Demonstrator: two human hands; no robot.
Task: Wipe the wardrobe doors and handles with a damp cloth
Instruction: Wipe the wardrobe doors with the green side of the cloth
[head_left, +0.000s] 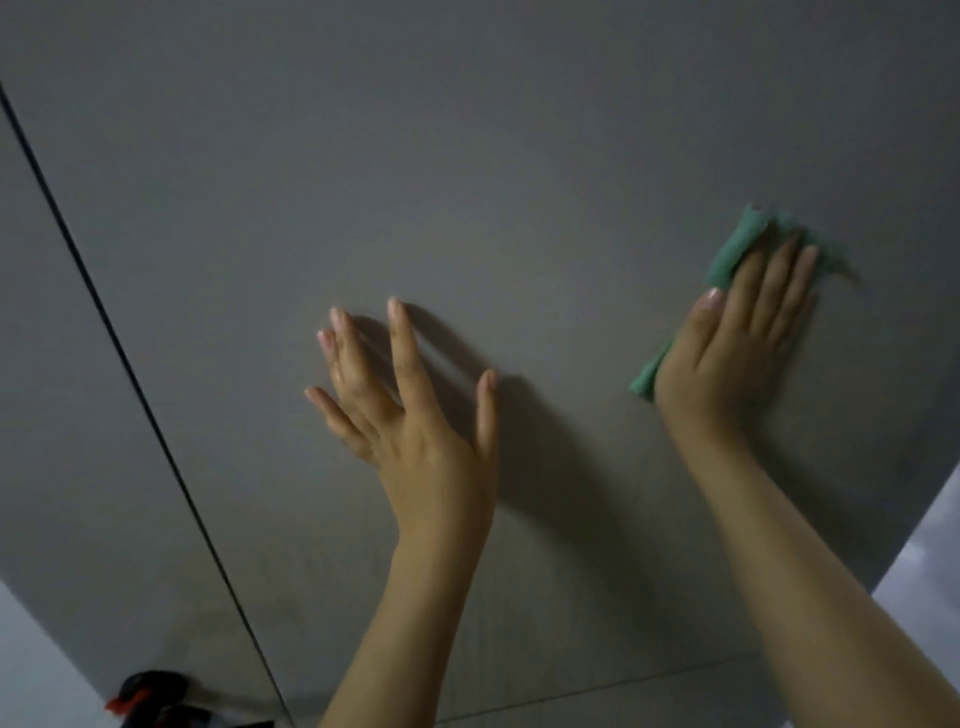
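Under the straightened fingers of the right hand lies the green cloth, pressed flat against the grey wardrobe door. It is bunched, not spread: 1 lobe sticks out past the fingertips, and another tail shows below the thumb side of the palm. The fingers are close together and flat, pressing the cloth rather than curling round it.

To the left of those fingers, well apart, the left hand is raised with its fingers spread wide and holding nothing; whether the tips touch the door or hover just off it I cannot tell, as they are blurred. Farther left again runs the dark seam between 2 door panels. No handle is in view.

The cloth looks soft, thin and limp, light enough to fold under any push. A damp one should cling to a smooth panel, so a flat palm is likely the best hold, with the loose lobes tucked under so they do not drag. The door seems stiff and smooth, probably slippery when wet, and may swing under pressure; the free hand could steady it.

Near the lower left edge, below the left hand, sits a red and black object, too dim to identify.
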